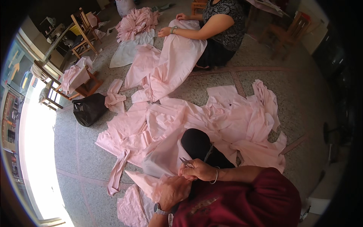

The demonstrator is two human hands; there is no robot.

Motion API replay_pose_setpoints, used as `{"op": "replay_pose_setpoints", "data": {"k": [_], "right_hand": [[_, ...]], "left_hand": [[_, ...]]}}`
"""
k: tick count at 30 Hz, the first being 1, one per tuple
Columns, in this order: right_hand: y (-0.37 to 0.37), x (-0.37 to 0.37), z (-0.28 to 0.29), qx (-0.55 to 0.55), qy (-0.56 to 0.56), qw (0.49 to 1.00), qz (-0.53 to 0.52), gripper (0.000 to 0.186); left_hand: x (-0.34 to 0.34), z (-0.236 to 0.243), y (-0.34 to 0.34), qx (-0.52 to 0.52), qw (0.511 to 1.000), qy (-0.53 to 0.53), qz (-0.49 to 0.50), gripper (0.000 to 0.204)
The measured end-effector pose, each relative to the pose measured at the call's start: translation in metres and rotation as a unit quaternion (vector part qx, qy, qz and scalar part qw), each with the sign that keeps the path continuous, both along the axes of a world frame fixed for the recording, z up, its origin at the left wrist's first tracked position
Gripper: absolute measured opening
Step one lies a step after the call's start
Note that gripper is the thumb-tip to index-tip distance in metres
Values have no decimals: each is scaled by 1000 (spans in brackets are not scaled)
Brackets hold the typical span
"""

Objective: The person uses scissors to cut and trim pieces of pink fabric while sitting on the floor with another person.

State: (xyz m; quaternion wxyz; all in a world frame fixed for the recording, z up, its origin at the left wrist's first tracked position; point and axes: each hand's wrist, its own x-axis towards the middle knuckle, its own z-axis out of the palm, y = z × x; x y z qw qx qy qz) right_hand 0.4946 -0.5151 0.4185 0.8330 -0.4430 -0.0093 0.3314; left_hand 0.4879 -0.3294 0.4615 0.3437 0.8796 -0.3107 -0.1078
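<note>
Thread snips stick out of my right hand, which is closed around them with the pointed blades toward the upper left. My left hand, with a watch at its wrist, is closed on a piece of pink cloth in my lap. The two hands touch or nearly touch, and the cloth between their fingertips is hidden. Thin, pale cloth drapes beside my dark-clad knee. Beyond the knee, a wide heap of pink cloth spreads over the floor.
Opposite me sits a person handling a large pink cloth. A black bag lies on the speckled floor at the left. Wooden chairs stand farther back, near a ruffled pink pile.
</note>
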Motion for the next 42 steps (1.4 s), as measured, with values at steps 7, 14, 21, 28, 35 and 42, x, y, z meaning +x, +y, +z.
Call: {"op": "replay_pose_setpoints", "data": {"k": [7,14,21,28,35,42], "right_hand": [[-41,-1,8,-46,17,995,-88,19],[-94,34,39,-188,-137,965,-120,19],[-25,35,-3,-264,-451,846,109,32],[-25,44,-11,-289,-413,851,148,9],[-31,41,-5,-279,-390,866,141,15],[-33,43,-11,-284,-412,862,88,11]], "left_hand": [[-9,-40,15,-62,997,34,29,7],[0,-20,20,-39,998,9,51,14],[-3,-13,19,-4,1000,1,5,12],[-7,-12,49,-93,976,12,197,30],[-9,-25,76,3,985,56,162,31],[-18,-36,81,-12,990,-5,143,23]]}}
